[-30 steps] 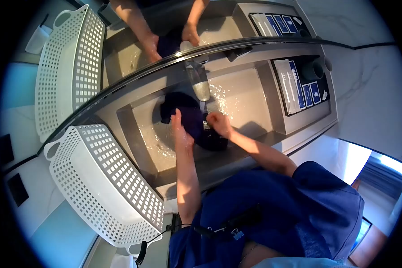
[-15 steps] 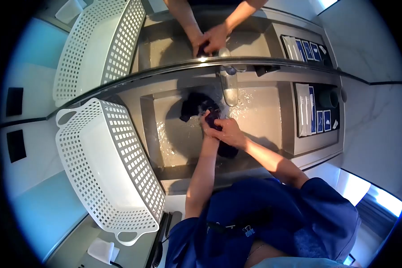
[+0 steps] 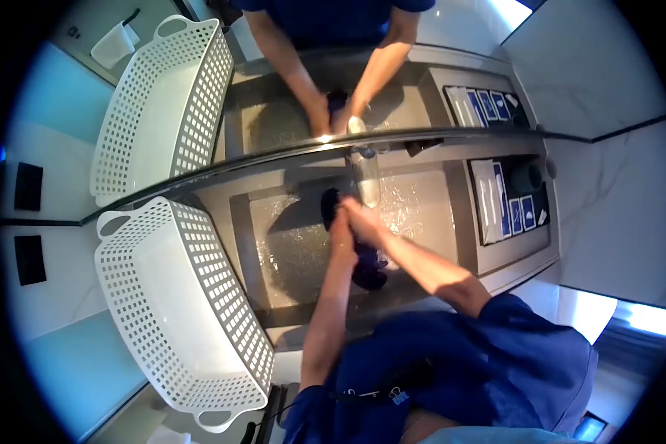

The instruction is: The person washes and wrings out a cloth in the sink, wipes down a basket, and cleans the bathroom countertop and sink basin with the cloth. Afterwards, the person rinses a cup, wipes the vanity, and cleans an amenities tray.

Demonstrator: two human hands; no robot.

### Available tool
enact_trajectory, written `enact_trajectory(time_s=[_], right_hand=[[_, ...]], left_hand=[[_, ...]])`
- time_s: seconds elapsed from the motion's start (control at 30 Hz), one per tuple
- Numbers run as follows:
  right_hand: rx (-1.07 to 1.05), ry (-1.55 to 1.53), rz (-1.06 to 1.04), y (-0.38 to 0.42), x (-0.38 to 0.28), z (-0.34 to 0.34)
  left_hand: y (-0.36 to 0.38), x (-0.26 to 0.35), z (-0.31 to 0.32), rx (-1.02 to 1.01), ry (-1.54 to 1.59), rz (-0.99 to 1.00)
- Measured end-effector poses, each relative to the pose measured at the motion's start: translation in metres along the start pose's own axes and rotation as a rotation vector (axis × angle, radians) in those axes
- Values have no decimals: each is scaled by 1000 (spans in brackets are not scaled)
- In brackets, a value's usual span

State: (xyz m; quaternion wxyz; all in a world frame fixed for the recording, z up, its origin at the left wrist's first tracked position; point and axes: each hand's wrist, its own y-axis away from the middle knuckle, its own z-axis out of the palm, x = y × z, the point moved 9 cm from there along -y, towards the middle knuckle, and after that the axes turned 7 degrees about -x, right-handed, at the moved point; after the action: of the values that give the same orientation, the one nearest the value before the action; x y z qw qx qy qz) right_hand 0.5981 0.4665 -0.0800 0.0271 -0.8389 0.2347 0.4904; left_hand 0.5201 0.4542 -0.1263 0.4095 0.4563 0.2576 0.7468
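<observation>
Both my hands are pressed together around a dark, wet cloth item (image 3: 370, 275) low in the wide sink (image 3: 288, 290). One end of it pokes out beyond my fingers, and a bunched dark part hangs below my wrists; its exact kind cannot be made out. My left hand (image 3: 341, 234) is closed on the cloth from the left. Pressing in from the right, my right hand (image 3: 362, 220) is closed on it too, its fingers partly hidden. The metal faucet (image 3: 365, 181) stands just above my right hand, and rippling water covers the sink floor.
A white perforated basket (image 3: 177, 296) stands left of the sink. On the right counter a black tray (image 3: 496, 235) carries wrapped toiletries and a dark cup (image 3: 525, 178). Across the back, a mirror (image 3: 436, 96) reflects the sink, basket and arms. A black plate hangs on the left wall.
The cloth's wide spread on the left has been gathered in, leaving a smaller end past my fingers. My hands have come closer together. The camera view has tilted slightly upward.
</observation>
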Motion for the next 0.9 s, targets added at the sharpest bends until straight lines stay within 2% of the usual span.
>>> enact_trajectory(time_s=[0.03,0.07,0.13,0.17,0.2,0.23,0.27,0.3,0.33,0.37,0.4,0.43,0.47,0.5,0.57,0.6,0.63,0.67,0.7,0.77,0.8,0.83,0.87,0.9], right_hand=[[-27,135,-43,2,-7,1],[-31,128,-28,10,-7,5],[144,-232,-8,4,3,-20],[232,-419,6,4,12,-29],[136,-639,521,-2,94,-16],[152,-925,465,-12,97,-27],[164,-1025,431,-15,94,-47],[42,-1159,277,-10,56,-73],[25,-1163,186,-11,43,-91],[112,-1223,123,-8,-9,-114],[109,-1294,98,-16,-11,-115],[88,-1321,82,-36,-14,-110],[65,-1348,67,-55,-17,-105],[-58,-1183,157,-76,16,-79],[-31,-349,136,-17,-74,-108],[-55,-132,-165,-1,-100,-113],[-80,66,-431,27,-119,-106],[-35,213,-504,47,-140,-109],[-39,206,-487,41,-144,-112],[-429,781,-391,4,-132,-85],[-250,735,-650,-9,-154,-93],[-533,397,-476,-29,-115,-71],[-376,558,-550,-20,-132,-79],[-205,719,-616,-5,-149,-88]], left_hand=[[-22,-1,-16,-9,12,4],[-45,-14,-10,-503,277,5],[-53,-9,0,-514,152,46],[-31,10,-16,2,-240,64],[3,37,1,22,-246,162],[17,55,4,22,-248,172],[34,96,15,-6,-414,479],[60,124,27,-30,-586,771],[69,134,34,-38,-587,769],[80,149,50,-56,-618,844],[86,158,61,-71,-657,909],[78,161,79,-187,-571,912],[44,151,99,-245,-708,735],[10,127,105,-300,-840,553],[-45,92,105,-519,-330,481],[-10,94,117,-657,41,504],[12,86,122,-687,277,399],[10,66,112,-657,331,311],[6,48,106,-626,394,227],[6,51,117,-736,591,152],[1,57,114,-570,533,119],[5,64,107,-407,467,86],[22,80,108,-415,380,134],[29,71,101,-419,362,131]])
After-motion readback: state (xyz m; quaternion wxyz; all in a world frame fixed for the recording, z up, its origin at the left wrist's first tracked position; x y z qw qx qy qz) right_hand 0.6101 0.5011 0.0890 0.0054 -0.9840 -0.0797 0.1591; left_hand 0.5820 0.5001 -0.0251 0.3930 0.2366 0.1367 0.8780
